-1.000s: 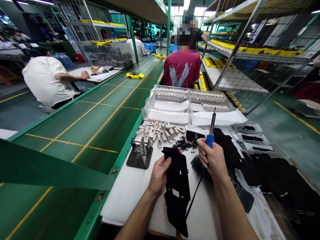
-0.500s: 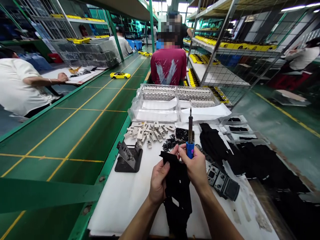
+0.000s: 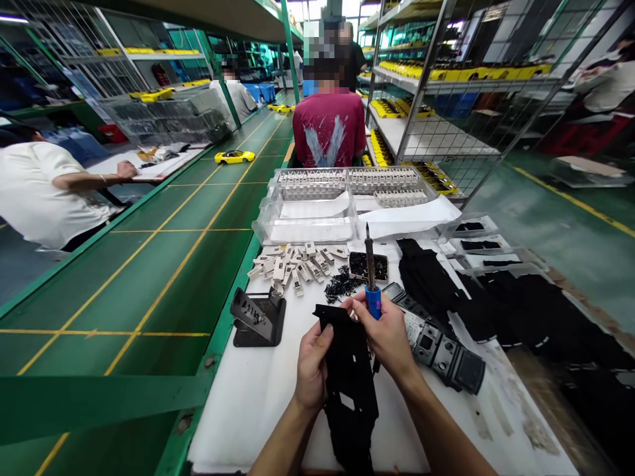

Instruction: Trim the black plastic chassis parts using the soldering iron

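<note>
left of the black sheet [image 3: 350,377] we have the green conveyor belt [image 3: 198,206], and under the sheet spreads our white tabletop [image 3: 253,403]. beyond the sheet sit clear trays [image 3: 270,228] of pale parts; to its right lie more black sheets [image 3: 526,301]. our black sheet tilts over the tabletop, a dark molded part [image 3: 444,360] to its right, a metal stand [image 3: 256,320] to its left. our left hand [image 3: 310,370] grips the sheet's left edge, thumb on top. our right hand [image 3: 391,334], at the sheet's upper right, is closed around a soldering iron [image 3: 373,301], tip up; we cannot tell if its fingertips also pinch the sheet. beyond the sheet lie pale clips [image 3: 297,268] and tiny black bits [image 3: 340,284].
</note>
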A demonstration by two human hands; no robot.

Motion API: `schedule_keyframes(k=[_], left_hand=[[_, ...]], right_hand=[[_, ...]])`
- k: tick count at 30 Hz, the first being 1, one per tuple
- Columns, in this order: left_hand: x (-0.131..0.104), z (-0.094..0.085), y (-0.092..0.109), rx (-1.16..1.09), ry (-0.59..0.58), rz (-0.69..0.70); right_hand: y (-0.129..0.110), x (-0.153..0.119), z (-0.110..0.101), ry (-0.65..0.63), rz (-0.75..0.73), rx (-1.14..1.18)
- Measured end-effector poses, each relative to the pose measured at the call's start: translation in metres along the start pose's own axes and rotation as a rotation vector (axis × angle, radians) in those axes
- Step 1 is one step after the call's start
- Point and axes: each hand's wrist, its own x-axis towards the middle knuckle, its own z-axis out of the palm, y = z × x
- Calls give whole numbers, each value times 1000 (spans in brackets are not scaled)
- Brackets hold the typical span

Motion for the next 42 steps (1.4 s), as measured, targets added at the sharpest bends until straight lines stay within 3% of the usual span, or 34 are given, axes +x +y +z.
schedule_keyframes(k=[6, 10, 14, 25, 31, 34, 37, 42], left_hand=[[0, 4, 4, 93, 24, 30], [1, 5, 9, 97, 65, 23], [2, 1, 10, 125, 23, 0], [-8, 9, -3, 140, 30, 5], [-8, -1, -2, 196, 91, 26], [-7, -9, 3, 236, 122, 68], [-7, -15, 5, 274, 67, 58], [-9, -16, -3, 326, -8, 69]], right_hand=[[5, 0, -2, 29, -33, -57], [4, 1, -7, -38, -67, -96], [3, 0, -10, -95, -86, -183], [13, -10, 9, 73, -73, -383], [24, -10, 14, 74, -81, -293], [23, -8, 9, -38, -103, -268], [21, -7, 2, -163, -95, -250], [22, -12, -1, -39, -40, -211]])
